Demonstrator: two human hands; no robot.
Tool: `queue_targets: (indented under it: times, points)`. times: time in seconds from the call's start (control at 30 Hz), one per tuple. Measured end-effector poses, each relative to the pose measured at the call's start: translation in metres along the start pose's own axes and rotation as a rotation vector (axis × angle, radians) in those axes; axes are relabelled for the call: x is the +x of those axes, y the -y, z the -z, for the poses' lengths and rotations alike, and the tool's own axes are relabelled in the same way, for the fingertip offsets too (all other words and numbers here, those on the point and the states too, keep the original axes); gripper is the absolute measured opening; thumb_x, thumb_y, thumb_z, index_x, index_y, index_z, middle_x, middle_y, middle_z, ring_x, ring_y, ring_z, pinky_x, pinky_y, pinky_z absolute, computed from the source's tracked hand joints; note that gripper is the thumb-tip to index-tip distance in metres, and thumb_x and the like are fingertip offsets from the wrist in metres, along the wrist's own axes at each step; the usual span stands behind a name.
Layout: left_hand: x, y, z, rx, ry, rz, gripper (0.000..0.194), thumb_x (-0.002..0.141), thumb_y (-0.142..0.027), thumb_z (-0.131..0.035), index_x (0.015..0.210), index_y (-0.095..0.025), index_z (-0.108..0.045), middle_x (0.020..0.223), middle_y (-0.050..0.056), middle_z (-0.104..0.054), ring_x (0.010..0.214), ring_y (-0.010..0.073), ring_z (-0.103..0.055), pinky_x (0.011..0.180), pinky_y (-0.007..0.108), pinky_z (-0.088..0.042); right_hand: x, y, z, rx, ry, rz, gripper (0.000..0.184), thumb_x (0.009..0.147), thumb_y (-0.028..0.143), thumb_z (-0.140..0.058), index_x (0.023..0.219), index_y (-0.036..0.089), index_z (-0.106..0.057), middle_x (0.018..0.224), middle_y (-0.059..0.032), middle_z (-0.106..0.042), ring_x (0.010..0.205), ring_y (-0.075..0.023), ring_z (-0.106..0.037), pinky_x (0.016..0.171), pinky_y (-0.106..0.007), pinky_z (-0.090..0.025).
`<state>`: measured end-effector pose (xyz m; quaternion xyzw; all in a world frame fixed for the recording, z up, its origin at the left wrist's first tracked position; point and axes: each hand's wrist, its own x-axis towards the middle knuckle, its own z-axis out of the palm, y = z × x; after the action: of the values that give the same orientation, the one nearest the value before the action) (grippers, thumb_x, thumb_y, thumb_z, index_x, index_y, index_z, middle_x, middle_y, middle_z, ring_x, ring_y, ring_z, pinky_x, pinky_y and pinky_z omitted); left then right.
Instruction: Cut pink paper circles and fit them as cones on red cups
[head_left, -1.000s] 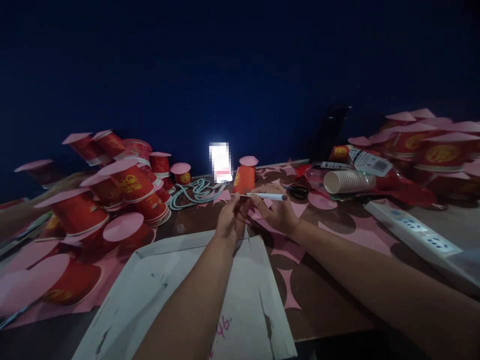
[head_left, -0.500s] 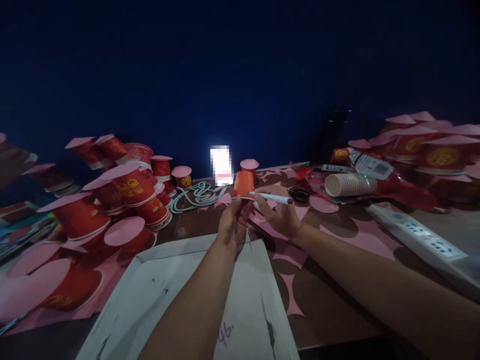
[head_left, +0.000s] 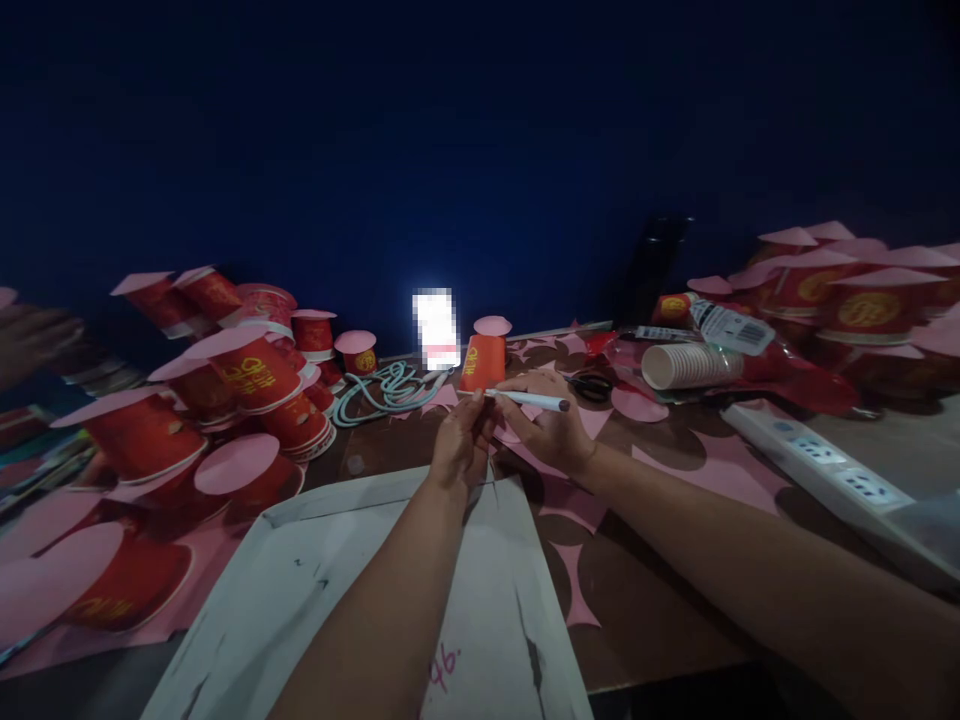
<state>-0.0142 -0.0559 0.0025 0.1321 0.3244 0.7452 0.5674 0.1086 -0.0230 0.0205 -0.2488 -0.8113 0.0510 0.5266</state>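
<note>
A red paper cup (head_left: 481, 360) with gold lettering is upside down just past my fingertips. My left hand (head_left: 457, 445) is closed at its lower rim. In my right hand (head_left: 553, 425) is a slim white marker pen (head_left: 538, 401). It points left, and its tip is at the cup's lower edge beside my left fingertips. Right behind stands another cup, showing its pink paper disc (head_left: 493, 325) on top. The fingers partly hide the rim of the held cup.
Red cups topped with pink discs (head_left: 236, 462) crowd the left, and more cups (head_left: 885, 305) the right. A white box lid (head_left: 352, 560) lies under my forearms. Around are a coiled cable (head_left: 386, 392), scissors (head_left: 590, 386), stacked cups (head_left: 686, 367), a power strip (head_left: 825, 455), and another person's hand (head_left: 34, 345).
The held cup has turned so more gold lettering shows and its rim is hidden. The marker's tip has shifted left and down to the cup's lower edge. The view has swung slightly right.
</note>
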Motion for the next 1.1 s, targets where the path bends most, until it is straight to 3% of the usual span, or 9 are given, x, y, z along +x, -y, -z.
queue_targets:
  times: [0.7, 1.1]
  points:
    - [-0.0019, 0.0002, -0.0013, 0.026, 0.031, 0.008, 0.007, 0.075, -0.012, -0.069, 0.082, -0.012, -0.069, 0.085, 0.005, -0.071, 0.077, 0.0104, -0.068, 0.085, 0.023, -0.053, -0.0006, -0.0085, -0.0042, -0.061, -0.026, -0.024, 0.014, 0.090, 0.029, -0.055, 0.096, 0.022, -0.066, 0.096, -0.0049, -0.072, 0.094, -0.0207, -0.066, 0.091, -0.040, -0.041]
    - [-0.0004, 0.0019, -0.0005, 0.023, 0.017, -0.010, 0.004, 0.075, -0.012, -0.069, 0.079, -0.012, -0.067, 0.080, 0.004, -0.070, 0.073, 0.0088, -0.067, 0.077, 0.019, -0.053, -0.0021, -0.0006, -0.0026, -0.040, 0.020, -0.004, 0.009, 0.088, 0.027, -0.055, 0.089, 0.023, -0.064, 0.091, -0.0024, -0.073, 0.088, -0.0199, -0.065, 0.094, -0.041, -0.039]
